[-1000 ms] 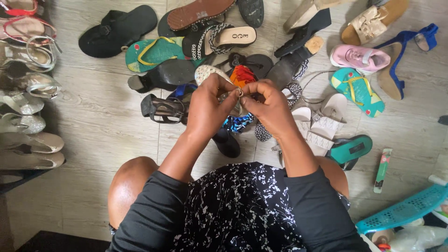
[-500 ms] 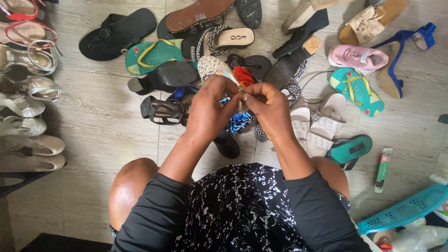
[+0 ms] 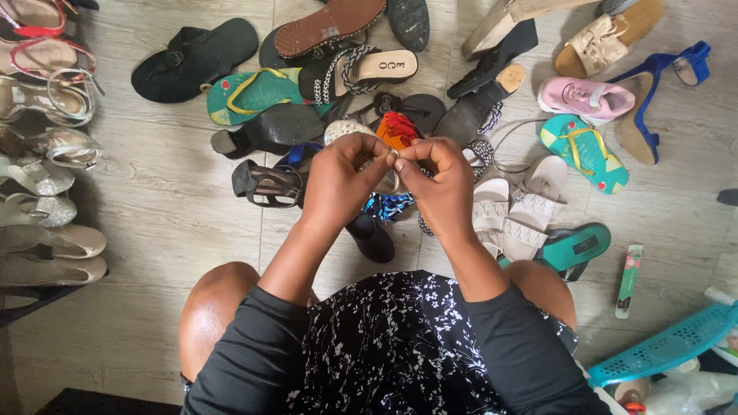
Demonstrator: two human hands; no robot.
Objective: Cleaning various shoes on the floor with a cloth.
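1. Above a heap of shoes on the pale wood-look floor, both hands meet at the middle of the view, raised off the pile.
2. The left hand comes in from the lower left, forearm rising from a dark sleeve, wrist bent so the knuckles face up; its thumb and forefinger are pressed together on a small silver buckle.
3. The right hand mirrors it from the lower right, fingers curled inward into a loose fist, thumb and forefinger tips pinched on the same buckle from the other side.
4. The buckle sits right between the two sets of fingertips, touching both, at the top edge of the hands.
5. It belongs to a pale studded sandal, whose toe end shows just above the left knuckles; the rest of the sandal is hidden behind the hands, so how it hangs cannot be told.
6. Just beyond the fingertips lies an orange-red shoe; below the hands a blue patterned shoe shows between the wrists.
7. To the left of the left hand lies a dark strappy heel; to the right of the right hand rest white slide sandals.
8. A row of silver and beige sandals lines the left edge, well apart from the hands.
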